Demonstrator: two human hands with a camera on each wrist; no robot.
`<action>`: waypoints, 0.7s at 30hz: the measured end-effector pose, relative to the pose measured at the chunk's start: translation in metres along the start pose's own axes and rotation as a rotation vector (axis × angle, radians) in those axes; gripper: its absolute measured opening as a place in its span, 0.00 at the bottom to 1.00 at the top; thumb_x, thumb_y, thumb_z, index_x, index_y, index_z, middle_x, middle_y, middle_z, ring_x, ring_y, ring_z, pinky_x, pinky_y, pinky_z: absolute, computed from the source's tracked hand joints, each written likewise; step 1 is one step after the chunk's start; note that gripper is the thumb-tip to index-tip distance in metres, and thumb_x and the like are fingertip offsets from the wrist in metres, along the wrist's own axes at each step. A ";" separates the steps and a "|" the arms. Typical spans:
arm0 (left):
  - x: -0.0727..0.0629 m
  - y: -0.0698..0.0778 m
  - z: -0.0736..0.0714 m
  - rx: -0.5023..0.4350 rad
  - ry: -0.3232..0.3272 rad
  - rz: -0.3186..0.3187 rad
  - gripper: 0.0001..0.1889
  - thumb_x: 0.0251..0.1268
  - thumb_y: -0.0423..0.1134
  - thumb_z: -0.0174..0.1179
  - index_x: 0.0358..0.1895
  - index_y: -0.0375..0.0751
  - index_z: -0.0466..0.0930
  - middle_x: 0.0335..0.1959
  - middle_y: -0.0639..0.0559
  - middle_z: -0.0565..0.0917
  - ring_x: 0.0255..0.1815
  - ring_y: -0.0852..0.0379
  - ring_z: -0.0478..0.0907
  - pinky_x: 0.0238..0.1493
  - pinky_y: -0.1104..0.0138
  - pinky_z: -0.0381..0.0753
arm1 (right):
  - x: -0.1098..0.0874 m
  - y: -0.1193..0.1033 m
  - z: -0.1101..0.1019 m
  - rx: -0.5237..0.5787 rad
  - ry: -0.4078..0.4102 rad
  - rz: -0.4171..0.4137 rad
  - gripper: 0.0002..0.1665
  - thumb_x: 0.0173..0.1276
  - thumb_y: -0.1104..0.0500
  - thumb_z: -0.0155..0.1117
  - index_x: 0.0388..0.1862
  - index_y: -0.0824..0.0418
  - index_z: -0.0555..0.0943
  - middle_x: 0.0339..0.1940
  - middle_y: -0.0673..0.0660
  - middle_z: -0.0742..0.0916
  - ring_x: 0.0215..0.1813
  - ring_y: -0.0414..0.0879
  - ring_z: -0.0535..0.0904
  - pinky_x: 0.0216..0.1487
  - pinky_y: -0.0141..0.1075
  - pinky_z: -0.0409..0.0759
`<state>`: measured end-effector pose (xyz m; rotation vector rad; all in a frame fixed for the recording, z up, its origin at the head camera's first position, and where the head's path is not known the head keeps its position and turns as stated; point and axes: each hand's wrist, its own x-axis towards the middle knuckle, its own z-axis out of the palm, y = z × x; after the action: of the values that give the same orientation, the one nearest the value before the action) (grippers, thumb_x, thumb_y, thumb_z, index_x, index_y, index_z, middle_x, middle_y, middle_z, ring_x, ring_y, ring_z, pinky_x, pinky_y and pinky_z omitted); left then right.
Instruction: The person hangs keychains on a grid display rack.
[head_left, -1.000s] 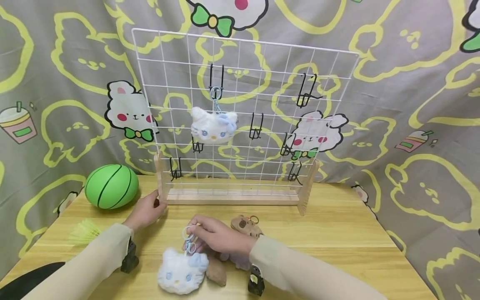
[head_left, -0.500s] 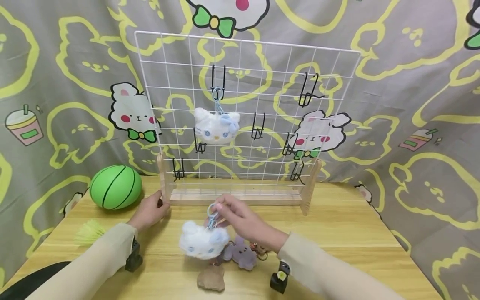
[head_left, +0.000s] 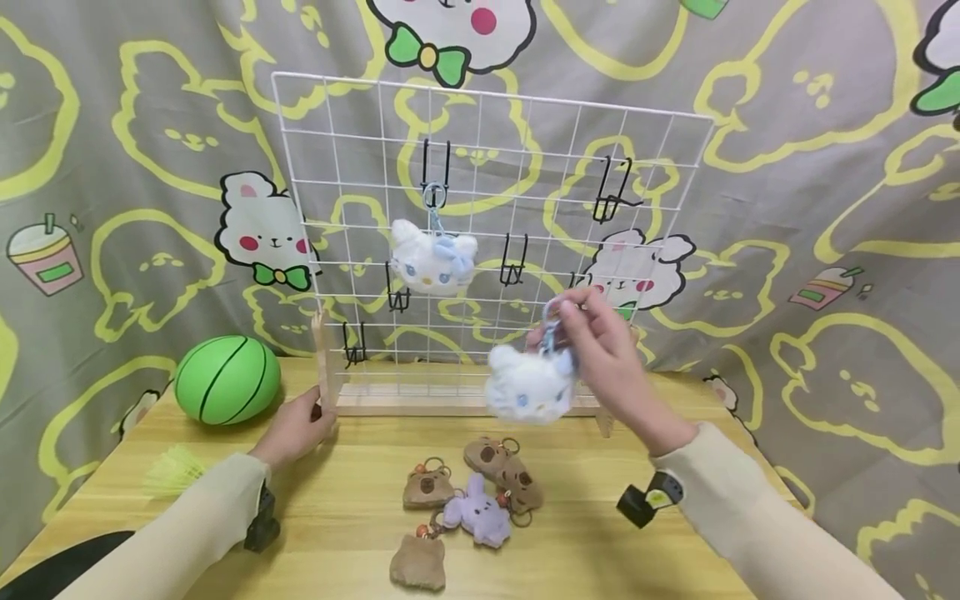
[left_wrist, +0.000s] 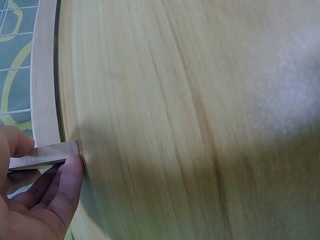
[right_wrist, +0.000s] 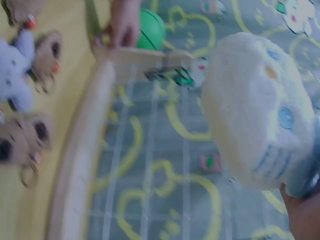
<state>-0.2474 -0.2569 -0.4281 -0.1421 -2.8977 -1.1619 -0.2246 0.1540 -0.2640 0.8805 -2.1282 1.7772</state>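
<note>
My right hand (head_left: pixel 611 358) pinches the light-blue ring of a white plush cat keychain (head_left: pixel 529 385), which hangs in front of the right part of the white wire grid rack (head_left: pixel 480 200). In the right wrist view the plush head (right_wrist: pixel 255 110) fills the right side, its bow partly cut off. With thumb and fingers on either side, my left hand (head_left: pixel 296 425) grips the wooden end piece (left_wrist: pixel 50 152) of the rack's stand. A matching plush cat keychain (head_left: pixel 433 262) hangs from a black hook (head_left: pixel 437 162) on the grid.
Several brown plush keychains (head_left: pixel 417 562) and a purple plush keychain (head_left: pixel 480 512) lie on the table before the rack. Further black hooks (head_left: pixel 513 262) sit on the grid. A green ball (head_left: pixel 227 379) and a yellow-green shuttlecock (head_left: pixel 174 472) are at the left.
My right hand has lifted the plush cat keychain from the table and carried it right and up toward the grid. The left hand stays on the stand.
</note>
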 end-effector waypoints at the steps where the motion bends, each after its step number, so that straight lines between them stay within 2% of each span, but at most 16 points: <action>1: 0.000 0.000 0.000 -0.001 0.002 0.001 0.28 0.75 0.35 0.52 0.73 0.21 0.63 0.36 0.40 0.84 0.29 0.55 0.77 0.29 0.64 0.77 | 0.002 -0.003 -0.007 0.000 0.032 -0.012 0.12 0.87 0.59 0.43 0.52 0.65 0.73 0.36 0.50 0.90 0.38 0.41 0.88 0.32 0.38 0.88; 6: 0.000 -0.001 0.001 0.003 0.005 0.004 0.28 0.75 0.35 0.52 0.73 0.22 0.64 0.38 0.38 0.86 0.30 0.56 0.78 0.29 0.64 0.77 | 0.013 -0.016 -0.035 0.015 0.185 -0.112 0.09 0.86 0.59 0.45 0.50 0.60 0.74 0.32 0.50 0.90 0.35 0.41 0.89 0.32 0.35 0.88; 12: -0.001 -0.002 0.002 0.003 0.010 -0.001 0.27 0.75 0.35 0.52 0.71 0.21 0.65 0.38 0.38 0.86 0.31 0.55 0.78 0.30 0.64 0.78 | 0.035 -0.029 -0.055 0.018 0.371 -0.274 0.08 0.84 0.60 0.49 0.49 0.65 0.72 0.27 0.53 0.89 0.31 0.42 0.88 0.32 0.32 0.87; 16: -0.002 0.000 0.001 -0.001 0.009 -0.004 0.27 0.75 0.35 0.51 0.71 0.21 0.65 0.38 0.38 0.85 0.30 0.55 0.78 0.30 0.64 0.78 | 0.050 -0.035 -0.063 -0.027 0.418 -0.279 0.09 0.84 0.59 0.49 0.49 0.65 0.72 0.25 0.52 0.88 0.31 0.42 0.88 0.31 0.30 0.85; 21: -0.002 0.002 0.001 -0.011 -0.006 -0.022 0.29 0.74 0.35 0.50 0.73 0.21 0.62 0.37 0.39 0.85 0.29 0.55 0.78 0.28 0.63 0.77 | 0.064 -0.034 -0.068 -0.104 0.433 -0.225 0.08 0.84 0.57 0.49 0.50 0.61 0.71 0.26 0.50 0.88 0.31 0.40 0.87 0.32 0.29 0.85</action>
<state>-0.2457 -0.2553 -0.4278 -0.1150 -2.9062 -1.1824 -0.2692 0.1973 -0.1863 0.6111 -1.7529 1.5587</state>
